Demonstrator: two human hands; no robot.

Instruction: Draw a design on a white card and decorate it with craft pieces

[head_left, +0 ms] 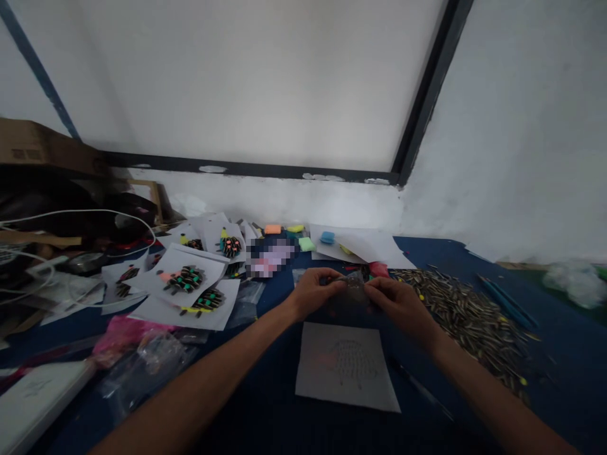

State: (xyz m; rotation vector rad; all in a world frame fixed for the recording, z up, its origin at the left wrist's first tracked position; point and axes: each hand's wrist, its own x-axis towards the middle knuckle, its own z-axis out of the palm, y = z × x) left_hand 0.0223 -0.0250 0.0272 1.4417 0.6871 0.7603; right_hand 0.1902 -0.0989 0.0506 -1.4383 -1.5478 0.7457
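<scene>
My left hand (317, 291) and my right hand (398, 304) are close together above the middle of the table. Between them, pinched by the fingertips of both, is a small clear plastic bag (355, 277); its contents are too blurred to make out. Just below, nearer to me, a white sheet (317, 382) lies flat, with a faint pencil drawing of a spiny animal and a pinkish patch. A pen (422, 387) rests beside its right edge. Right of my right hand spreads a large heap of striped seed-like pieces (467, 313).
Paper sheets with spiny animal figures (184, 278) overlap at left. Pink plastic (126, 338), clear bags (159, 360) and a white box (42, 398) sit nearer. Orange (272, 229), green (306, 244) and blue (327, 237) pieces lie behind. Blue tweezers (507, 300) lie right.
</scene>
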